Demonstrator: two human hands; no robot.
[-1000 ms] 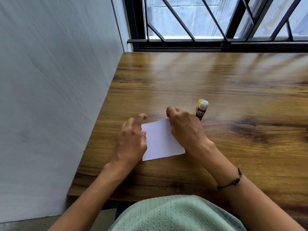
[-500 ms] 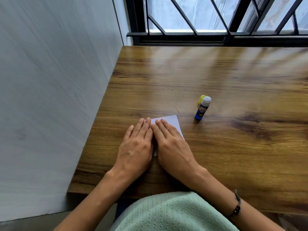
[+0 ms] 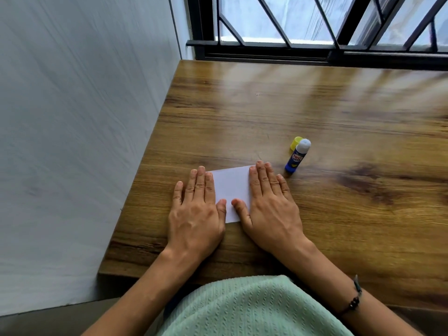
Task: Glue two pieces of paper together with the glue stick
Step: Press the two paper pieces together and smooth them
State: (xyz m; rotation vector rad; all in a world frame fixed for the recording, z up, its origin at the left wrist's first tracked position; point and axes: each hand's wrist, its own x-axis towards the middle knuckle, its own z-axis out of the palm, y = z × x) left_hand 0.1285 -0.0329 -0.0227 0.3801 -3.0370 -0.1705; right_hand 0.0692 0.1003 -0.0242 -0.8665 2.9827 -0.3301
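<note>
A white paper (image 3: 232, 187) lies flat on the wooden table (image 3: 315, 112) near its front left corner. My left hand (image 3: 197, 209) rests palm down on the paper's left edge, fingers straight. My right hand (image 3: 270, 204) lies palm down on its right edge, thumbs nearly meeting over the sheet. Only one sheet shows; I cannot tell whether a second lies beneath. The blue glue stick (image 3: 297, 157) stands upright and uncapped, white glue showing, just right of my right fingertips. Its yellow cap (image 3: 296, 142) sits behind it.
A grey wall (image 3: 84, 141) runs along the table's left edge. A window with a black metal grille (image 3: 315, 25) stands behind the far edge. Bare wood stretches to the right and back.
My hands slid apart from the middle of the paper to its left and right edges, uncovering the sheet's centre. A second ago my fingers were curled on the paper's corners.
</note>
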